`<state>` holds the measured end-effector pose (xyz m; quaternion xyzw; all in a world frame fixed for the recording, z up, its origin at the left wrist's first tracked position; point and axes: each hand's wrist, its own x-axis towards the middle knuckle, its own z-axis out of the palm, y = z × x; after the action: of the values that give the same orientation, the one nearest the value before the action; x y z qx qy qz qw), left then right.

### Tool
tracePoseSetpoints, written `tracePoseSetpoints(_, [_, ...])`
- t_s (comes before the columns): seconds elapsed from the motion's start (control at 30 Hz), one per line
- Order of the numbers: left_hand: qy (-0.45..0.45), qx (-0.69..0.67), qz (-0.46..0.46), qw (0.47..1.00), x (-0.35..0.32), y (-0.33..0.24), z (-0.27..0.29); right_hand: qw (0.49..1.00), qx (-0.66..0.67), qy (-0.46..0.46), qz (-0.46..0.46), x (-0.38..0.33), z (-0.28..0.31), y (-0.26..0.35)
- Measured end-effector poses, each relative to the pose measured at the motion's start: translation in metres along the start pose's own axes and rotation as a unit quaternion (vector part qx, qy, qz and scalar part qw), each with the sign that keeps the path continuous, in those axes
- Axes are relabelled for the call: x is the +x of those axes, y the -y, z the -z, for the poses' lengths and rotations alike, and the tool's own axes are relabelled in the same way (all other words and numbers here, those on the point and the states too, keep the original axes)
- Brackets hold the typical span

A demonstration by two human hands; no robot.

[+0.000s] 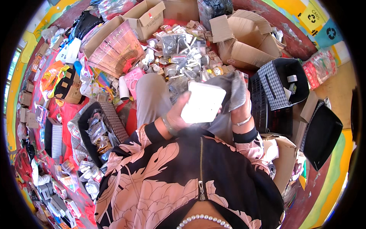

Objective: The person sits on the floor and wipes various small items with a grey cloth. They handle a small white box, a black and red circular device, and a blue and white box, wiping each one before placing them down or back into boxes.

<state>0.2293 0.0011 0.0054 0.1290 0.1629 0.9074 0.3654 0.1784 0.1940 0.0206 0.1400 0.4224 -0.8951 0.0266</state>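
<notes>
the person sat on the floor [324, 179] among heaps of goods, holding a flat white box [203, 102] up in front of the chest, above the lap. the left hand [179, 114] gripped the box at its lower left edge, fingers wrapped round behind it. the right hand [238, 99] was bunched into a grey cloth [233, 88] pressed against the box's right side; the cloth hid the fingers, so i could not tell how they lay.

beyond the knee lay a pile of small clear packets [183, 49] and little cartons, tight against each other. behind it stood an open brown cardboard box [248, 40] with its flaps up, and to the left another, smaller cardboard box [146, 17] bearing a small red label. a pink patterned bag [116, 51] leaned beside it. to the right a black crate [267, 107] touched a checked basket [284, 82] holding a few small packets. at the left a dark woven basket [103, 129] held more clear bags. a yellow diamond sign [312, 17] and a blue recycling sign [329, 32] showed on the far wall.

open room was scarce: goods crowded the legs on the left and front, and only the bare floor at the lower right looked free.
</notes>
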Motion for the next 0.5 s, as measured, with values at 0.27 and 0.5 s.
tracePoseSetpoints(0.27, [-0.143, 0.47, -0.185, 0.851, 0.036, 0.021, -0.001, 0.988, -0.05, 0.069, 0.127, -0.06, -0.033, -0.034])
tracePoseSetpoints(0.5, [0.107, 0.676, -0.197, 0.702, 0.075, 0.023, -0.014, 0.965, 0.203, 0.161, 0.027, -0.037, 0.023, -0.01])
